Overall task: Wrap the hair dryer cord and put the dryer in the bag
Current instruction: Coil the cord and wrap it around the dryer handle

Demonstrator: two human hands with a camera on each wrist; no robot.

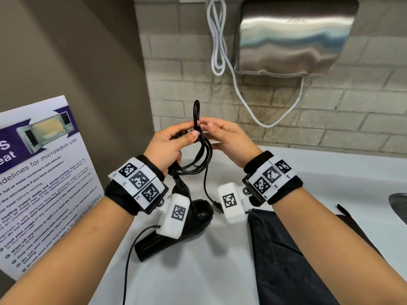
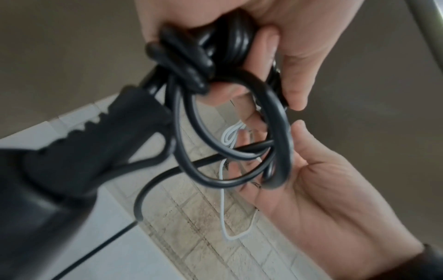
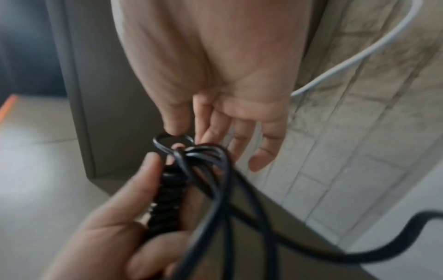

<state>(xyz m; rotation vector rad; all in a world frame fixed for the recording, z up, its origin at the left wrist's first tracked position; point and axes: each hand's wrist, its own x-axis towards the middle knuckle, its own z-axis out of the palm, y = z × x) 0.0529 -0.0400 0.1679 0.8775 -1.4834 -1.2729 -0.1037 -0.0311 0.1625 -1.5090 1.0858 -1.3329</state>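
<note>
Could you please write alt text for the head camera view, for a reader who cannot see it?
Two hands coil a black cord above a white counter: the left hand grips the loops, the right hand pinches one. The hair dryer and a black bag lie below.

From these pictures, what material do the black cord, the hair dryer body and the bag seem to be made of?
Black cord: probably rubber or soft plastic sheathing, smooth with a slight sheen; it bends into loose loops between the two hands.
Hair dryer: seemingly hard moulded plastic, glossy black, with a highlight on its rounded body.
Bag: looks like woven fabric, matte black, lying flat and limp on the counter.
</note>
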